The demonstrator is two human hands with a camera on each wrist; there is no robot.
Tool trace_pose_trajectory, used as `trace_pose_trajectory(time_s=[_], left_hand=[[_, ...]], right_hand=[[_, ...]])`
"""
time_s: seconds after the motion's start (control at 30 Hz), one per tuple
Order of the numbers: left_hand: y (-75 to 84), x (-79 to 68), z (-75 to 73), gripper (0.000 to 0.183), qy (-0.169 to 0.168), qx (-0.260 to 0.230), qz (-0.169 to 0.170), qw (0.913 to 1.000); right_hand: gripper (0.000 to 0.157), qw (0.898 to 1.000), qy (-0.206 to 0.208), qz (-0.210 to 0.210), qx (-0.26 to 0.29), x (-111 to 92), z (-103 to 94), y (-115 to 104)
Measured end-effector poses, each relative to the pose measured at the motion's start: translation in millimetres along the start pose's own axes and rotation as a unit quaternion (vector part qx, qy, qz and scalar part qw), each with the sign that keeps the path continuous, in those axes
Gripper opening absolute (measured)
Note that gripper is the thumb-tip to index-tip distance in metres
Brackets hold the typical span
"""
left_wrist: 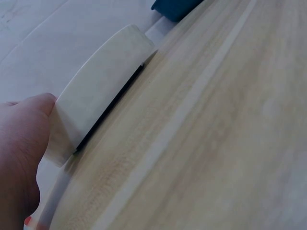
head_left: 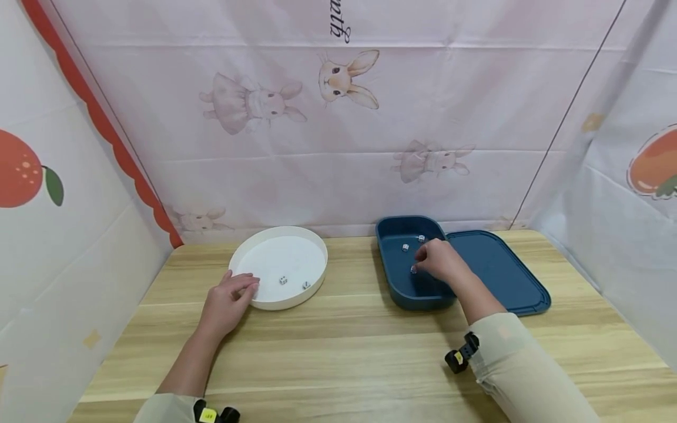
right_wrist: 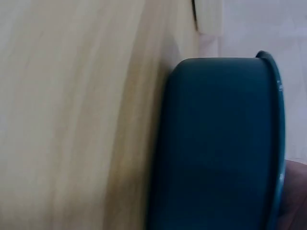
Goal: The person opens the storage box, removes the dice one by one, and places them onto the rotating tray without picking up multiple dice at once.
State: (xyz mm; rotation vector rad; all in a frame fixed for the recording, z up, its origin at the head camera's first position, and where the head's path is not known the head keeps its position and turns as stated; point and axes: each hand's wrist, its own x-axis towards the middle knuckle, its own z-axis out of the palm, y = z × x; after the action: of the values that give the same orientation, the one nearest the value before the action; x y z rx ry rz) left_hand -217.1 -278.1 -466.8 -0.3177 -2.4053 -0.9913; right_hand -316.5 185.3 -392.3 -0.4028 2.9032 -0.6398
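Observation:
My left hand (head_left: 226, 302) grips the near left rim of a round white tray (head_left: 277, 306), its fingers reaching over the edge. In the left wrist view, the thumb lies against the tray's outer wall (left_wrist: 96, 91). Two small dice, one die (head_left: 283, 280) and another die (head_left: 306, 285), lie inside the tray. Over at the right, my right hand (head_left: 441, 260) reaches down into a dark blue rectangular box (head_left: 394, 279) and pinches a die (head_left: 413, 269) at its fingertips. Two more dice (head_left: 405, 247) lie farther back in the box. The right wrist view shows mainly the box's side; its wall hides the fingertips.
A flat blue lid (head_left: 492, 264) lies on the wooden table (head_left: 328, 352) just right of the box. Printed cloth walls (head_left: 338, 194) stand behind and at both sides. Bare tabletop separates the tray from the box.

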Motion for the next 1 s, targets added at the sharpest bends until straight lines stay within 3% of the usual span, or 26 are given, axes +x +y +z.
trace_pose_trajectory(time_s=[0.23,0.8,1.0], left_hand=[[-1.7,-1.5,0.6,0.012,0.004,0.001,0.001,1.0],[2.2,0.4,-0.4,0.011,0.001,0.005,0.002,1.0],[1.7,-0.5,-0.4,0.011,0.002,0.005,0.0,1.0]], right_hand=[[0.027,0.999,-0.015,0.02,-0.022,7,6.6,2],[0.015,0.994,-0.039,0.004,-0.106,16,11.1,-4],[0.016,0.993,-0.045,0.006,-0.11,18,11.3,-5]])
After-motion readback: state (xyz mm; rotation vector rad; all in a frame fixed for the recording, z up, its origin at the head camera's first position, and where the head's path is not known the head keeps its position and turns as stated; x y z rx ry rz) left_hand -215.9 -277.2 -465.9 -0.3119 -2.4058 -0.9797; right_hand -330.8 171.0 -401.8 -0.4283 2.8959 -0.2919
